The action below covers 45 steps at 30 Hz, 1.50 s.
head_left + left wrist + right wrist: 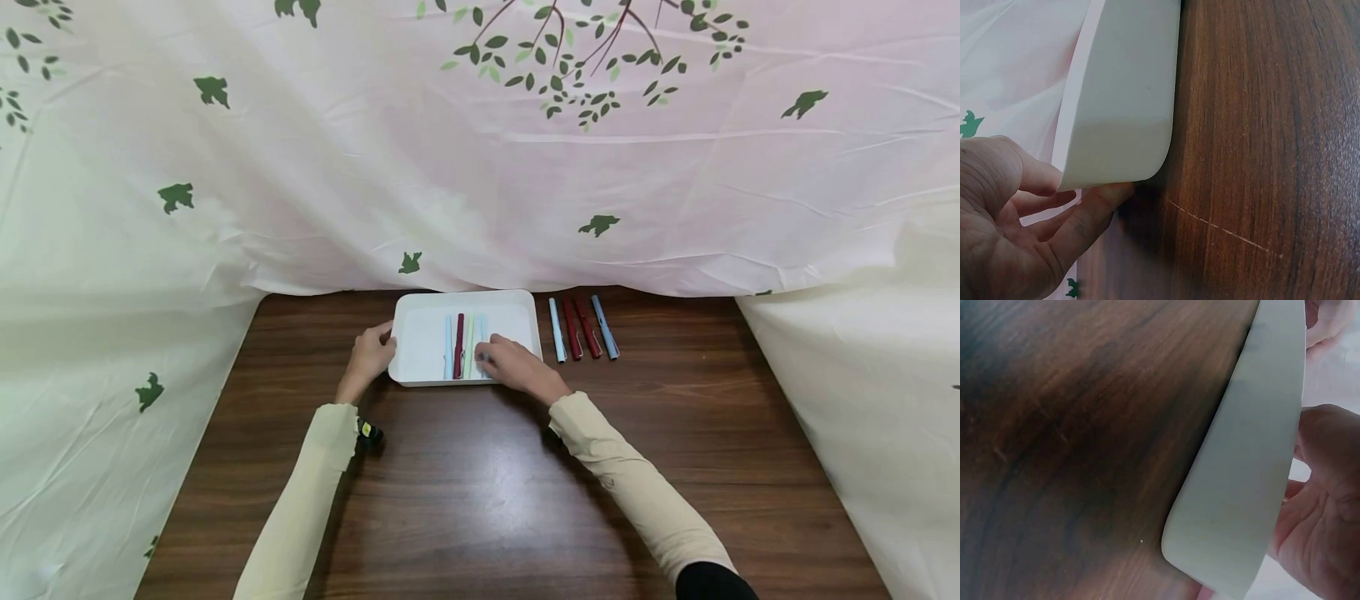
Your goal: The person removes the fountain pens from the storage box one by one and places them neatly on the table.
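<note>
A white tray (420, 333) lies near the table's back edge. My left hand (371, 354) grips its left end; in the left wrist view the thumb lies at the rim and the fingers reach beneath the corner. Inside the tray lie a light blue pen (448, 346), a dark red pen (459, 343) and a pale green pen (469, 342), side by side. My right hand (517, 367) reaches over the tray's front wall and pinches the lower part of another light blue pen (483, 325). In the right wrist view the tray wall hides the fingertips and the pens.
Right of the tray, on the brown table (480, 500), lie a pale blue pen (557, 329), two dark red pens (587, 327) and a blue pen (605, 327). A patterned cloth (480, 183) hangs behind the table and along both sides.
</note>
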Each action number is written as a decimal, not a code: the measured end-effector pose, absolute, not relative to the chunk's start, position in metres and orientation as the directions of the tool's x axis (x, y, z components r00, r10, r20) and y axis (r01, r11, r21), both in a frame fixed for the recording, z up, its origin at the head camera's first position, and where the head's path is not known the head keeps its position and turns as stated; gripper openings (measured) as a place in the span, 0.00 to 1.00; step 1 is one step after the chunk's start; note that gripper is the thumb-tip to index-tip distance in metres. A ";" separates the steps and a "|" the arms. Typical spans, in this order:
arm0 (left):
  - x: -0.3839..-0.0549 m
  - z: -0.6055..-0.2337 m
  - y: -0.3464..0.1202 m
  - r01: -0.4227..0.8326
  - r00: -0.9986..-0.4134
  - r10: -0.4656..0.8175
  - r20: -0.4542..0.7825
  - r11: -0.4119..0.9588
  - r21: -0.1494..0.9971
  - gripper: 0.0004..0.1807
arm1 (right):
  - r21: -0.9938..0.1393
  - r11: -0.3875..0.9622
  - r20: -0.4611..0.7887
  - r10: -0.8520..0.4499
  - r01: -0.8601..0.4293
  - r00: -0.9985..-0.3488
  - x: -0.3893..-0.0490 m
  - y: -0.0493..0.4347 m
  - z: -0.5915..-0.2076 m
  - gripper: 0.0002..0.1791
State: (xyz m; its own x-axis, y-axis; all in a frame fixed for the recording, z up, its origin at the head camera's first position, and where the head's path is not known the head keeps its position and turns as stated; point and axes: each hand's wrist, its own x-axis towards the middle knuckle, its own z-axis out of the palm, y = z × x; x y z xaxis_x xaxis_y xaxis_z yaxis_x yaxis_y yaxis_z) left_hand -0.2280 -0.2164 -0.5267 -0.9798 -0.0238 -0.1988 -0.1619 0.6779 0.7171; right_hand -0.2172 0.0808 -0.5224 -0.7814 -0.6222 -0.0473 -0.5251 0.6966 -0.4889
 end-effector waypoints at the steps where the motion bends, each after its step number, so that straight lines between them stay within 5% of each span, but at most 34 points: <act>1: -0.228 -0.527 -0.217 -0.160 -0.980 -0.022 -0.198 0.679 0.717 0.27 | -0.489 0.710 -0.056 -0.605 -0.507 -0.794 -0.217 0.081 -0.522 0.06; 9: -0.229 -0.526 -0.215 -0.156 -0.981 -0.021 -0.194 0.681 0.716 0.27 | -0.572 0.781 -0.102 -0.374 -0.253 -0.922 -0.221 0.079 -0.523 0.10; 17: -0.228 -0.527 -0.216 -0.154 -0.981 -0.019 -0.192 0.681 0.716 0.27 | -0.585 0.806 -0.167 -0.226 -0.088 -0.960 -0.223 0.077 -0.518 0.16; 28: -0.227 -0.525 -0.215 -0.151 -0.982 -0.022 -0.186 0.677 0.720 0.26 | -0.604 0.796 -0.205 -0.194 -0.032 -0.959 -0.225 0.080 -0.515 0.26; 40: -0.227 -0.526 -0.215 -0.152 -0.982 -0.025 -0.186 0.684 0.713 0.27 | -0.591 0.806 -0.216 -0.158 0.000 -0.964 -0.225 0.088 -0.512 0.08; 45: -0.227 -0.526 -0.214 -0.150 -0.983 -0.028 -0.180 0.682 0.716 0.27 | -0.585 0.811 -0.228 -0.154 0.009 -0.961 -0.226 0.093 -0.511 0.15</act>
State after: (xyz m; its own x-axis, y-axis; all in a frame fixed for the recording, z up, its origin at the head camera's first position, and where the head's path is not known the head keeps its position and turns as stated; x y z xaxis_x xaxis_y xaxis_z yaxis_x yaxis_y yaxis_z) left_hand -0.2273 -0.2144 -0.5264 -0.9833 -0.0279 -0.1798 -0.1502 0.6818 0.7160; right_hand -0.2264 0.0932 -0.5113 -0.9612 -0.1543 -0.2285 0.0090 0.8107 -0.5854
